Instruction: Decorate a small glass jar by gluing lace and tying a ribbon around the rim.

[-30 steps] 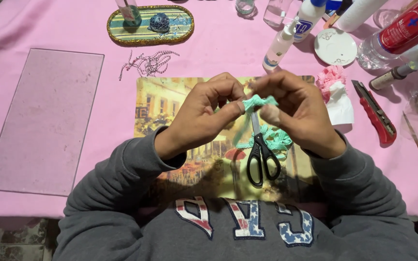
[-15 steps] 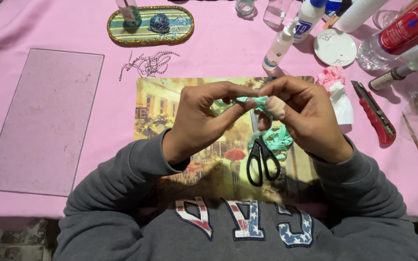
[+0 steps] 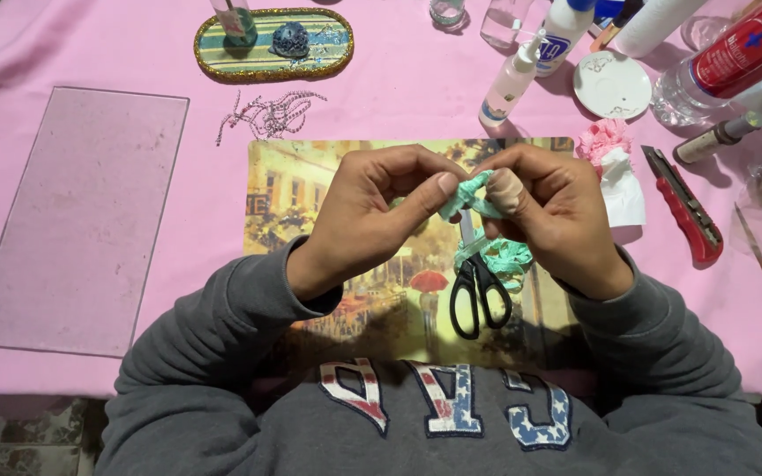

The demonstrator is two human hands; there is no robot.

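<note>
1. Nearest the camera: grey sweatshirt sleeves (image 3: 222, 326) come up from the bottom edge, both forearms angled inward.
2. Black scissors (image 3: 478, 295) lie on the picture mat (image 3: 310, 203), handles toward the person, blades pointing away and partly hidden under the hands.
3. A loose heap of teal ribbon (image 3: 497, 257) sits on the mat just beside the scissor pivot, below the right hand.
4. Left hand (image 3: 372, 216): grip pinched, thumb and forefinger closed on the left end of a teal ribbon piece (image 3: 462, 196).
5. Right hand (image 3: 557, 216): grip pinched on the right end of the same piece, thumb pressed on top.
6. Key relation: the ribbon piece is held between the two hands above the mat, its long axis running roughly left to right with a slight tilt; both hands touch it, neither clearly nearer.
7. Right of the hands: a pink paper flower (image 3: 606, 141) on white paper, then a red utility knife (image 3: 685, 207).
8. Left on the pink counter (image 3: 90, 62): a clear glass sheet (image 3: 77, 220).
9. Farther back: bead strands (image 3: 271, 115), an oval striped tray (image 3: 273, 44), a glue bottle (image 3: 509, 84), a white lid (image 3: 612, 85).
</note>
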